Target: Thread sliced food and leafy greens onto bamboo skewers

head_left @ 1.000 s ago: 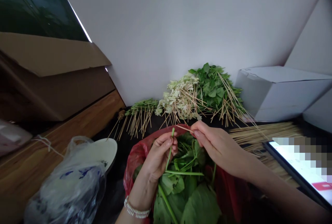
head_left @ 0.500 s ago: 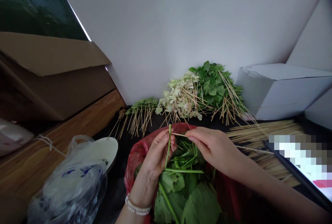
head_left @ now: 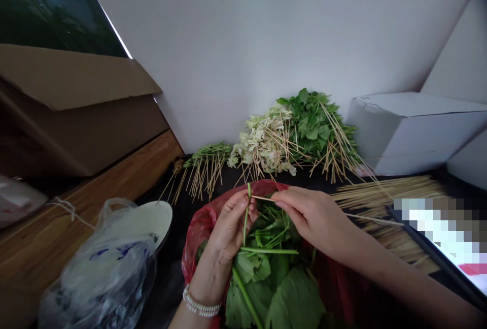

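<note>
My left hand point(head_left: 233, 223), with a beaded bracelet at the wrist, pinches a thin green stem point(head_left: 246, 225) that stands nearly upright. From the right, my right hand point(head_left: 304, 213) holds a wooden skewer point(head_left: 263, 198) between thumb and fingers. The skewer's tip meets the stem near its top; whether it has pierced it cannot be made out. Both hands are above a red plastic bag point(head_left: 203, 222) filled with leafy greens point(head_left: 292, 296). Another cut stem point(head_left: 270, 251) lies across the leaves.
Skewered greens point(head_left: 314, 126), pale leaves point(head_left: 247, 149) and short stems point(head_left: 209, 154) lie along the wall. Loose skewers point(head_left: 395, 194) and a lit screen point(head_left: 445, 250) are right, a white box point(head_left: 399, 131) behind. At left: plate point(head_left: 162, 215), clear bag point(head_left: 102, 278), cardboard box point(head_left: 83, 131).
Both hands keep almost the same pose. The stem's lower end has shifted slightly to the right.
</note>
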The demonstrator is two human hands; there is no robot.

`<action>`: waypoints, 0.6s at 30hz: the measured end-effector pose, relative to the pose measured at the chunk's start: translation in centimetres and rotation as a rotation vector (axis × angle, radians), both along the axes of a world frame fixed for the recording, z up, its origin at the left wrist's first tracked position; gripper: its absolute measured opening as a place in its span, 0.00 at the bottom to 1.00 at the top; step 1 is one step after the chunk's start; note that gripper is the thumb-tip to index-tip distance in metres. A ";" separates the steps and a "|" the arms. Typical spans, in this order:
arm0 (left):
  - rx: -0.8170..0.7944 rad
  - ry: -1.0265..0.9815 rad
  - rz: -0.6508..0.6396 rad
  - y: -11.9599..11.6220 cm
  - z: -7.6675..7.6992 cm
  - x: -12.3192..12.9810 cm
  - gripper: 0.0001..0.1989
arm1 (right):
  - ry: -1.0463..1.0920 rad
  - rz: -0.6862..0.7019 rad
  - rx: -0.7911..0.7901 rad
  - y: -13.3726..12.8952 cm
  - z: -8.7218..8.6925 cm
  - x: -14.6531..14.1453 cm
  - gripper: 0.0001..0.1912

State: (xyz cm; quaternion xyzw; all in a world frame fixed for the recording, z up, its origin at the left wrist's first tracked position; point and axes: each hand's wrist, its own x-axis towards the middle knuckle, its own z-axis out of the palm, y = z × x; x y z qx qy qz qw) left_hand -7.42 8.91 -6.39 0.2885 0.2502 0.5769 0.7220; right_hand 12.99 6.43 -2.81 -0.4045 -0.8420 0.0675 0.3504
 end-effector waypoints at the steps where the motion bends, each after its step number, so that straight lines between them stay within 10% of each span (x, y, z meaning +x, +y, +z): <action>1: 0.004 0.009 0.002 0.1 0.0 0.0 0.15 | -0.003 -0.005 0.004 0.0 0.0 -0.1 0.14; 18: 0.161 0.267 0.035 -0.6 0.0 1.1 0.14 | 0.048 -0.014 -0.057 -0.2 -1.4 -1.6 0.10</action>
